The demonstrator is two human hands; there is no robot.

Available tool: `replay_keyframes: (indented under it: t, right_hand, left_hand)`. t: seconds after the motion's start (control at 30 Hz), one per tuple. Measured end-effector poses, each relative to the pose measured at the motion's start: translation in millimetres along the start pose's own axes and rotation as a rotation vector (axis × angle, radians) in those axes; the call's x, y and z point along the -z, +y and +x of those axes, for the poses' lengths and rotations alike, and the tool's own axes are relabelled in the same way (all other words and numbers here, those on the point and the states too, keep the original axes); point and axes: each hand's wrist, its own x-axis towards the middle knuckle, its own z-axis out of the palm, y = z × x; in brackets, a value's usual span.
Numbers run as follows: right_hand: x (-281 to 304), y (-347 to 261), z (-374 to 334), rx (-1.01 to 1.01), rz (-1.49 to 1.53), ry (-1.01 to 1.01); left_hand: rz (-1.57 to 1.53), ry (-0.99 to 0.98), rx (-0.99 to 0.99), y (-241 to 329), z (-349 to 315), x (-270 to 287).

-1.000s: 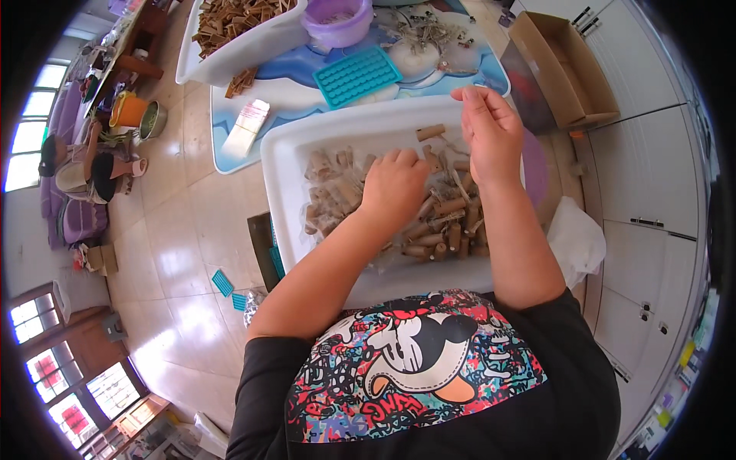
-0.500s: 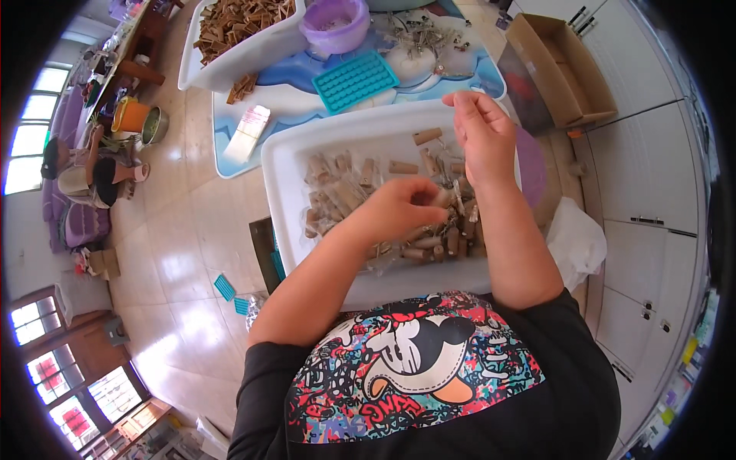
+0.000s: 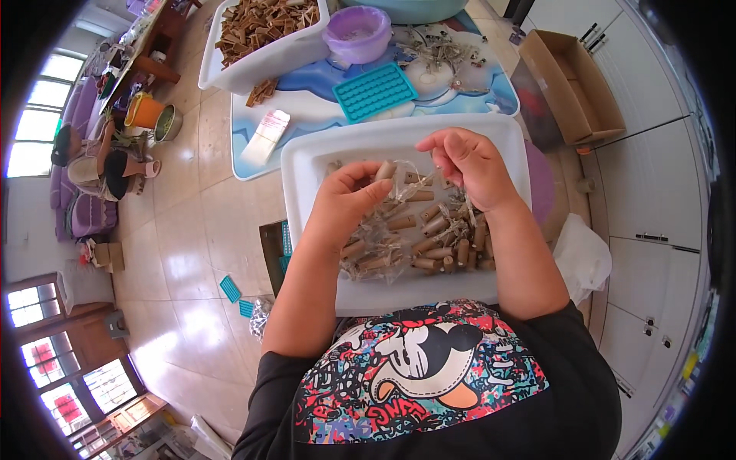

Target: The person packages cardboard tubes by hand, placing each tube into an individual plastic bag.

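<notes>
Between the thumb and fingers of my left hand [image 3: 349, 195] is a small brown cylinder [image 3: 386, 170], held above a white plastic tub [image 3: 295, 184]. My right hand [image 3: 477, 172] is closed in a pinch to its right, index finger stretched toward the left. A thin clear strand or strip of plastic [image 3: 420, 175] stretches from the cylinder toward the right fingertips; the exact grip there is hard to see. Below both hands lie several loose brown cylinders [image 3: 438, 253]. Other cylinders sit among crumpled clear plastic [image 3: 376, 249] on the left side of the tub.
Beyond the tub, a blue-and-white table [image 3: 307, 96] bears a teal mould tray [image 3: 376, 90], a purple basin [image 3: 358, 34], a tub of brown pieces [image 3: 264, 57] and small metal parts [image 3: 441, 50]. At right stand a cardboard box [image 3: 575, 84] and white bag [image 3: 583, 249]. A person [image 3: 92, 161] sits far left.
My left hand has risen from the pile and now holds a brown cylinder. The right hand has come down and left toward it. The view has shifted slightly.
</notes>
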Motion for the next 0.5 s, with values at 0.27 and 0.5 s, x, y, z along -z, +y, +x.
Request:
replay_keyframes:
  t: [0.27,0.5]
  right_hand:
    - [-0.4,-5.1,-1.9,-0.077,-0.041,-0.069]
    - [-0.8,5.6,0.4,0.014,-0.117,-0.139]
  left_hand:
    - [0.074,0.075,-0.019,-6.7,4.4,5.4]
    - [0.084,0.114,-0.013,-7.2,5.7,6.4]
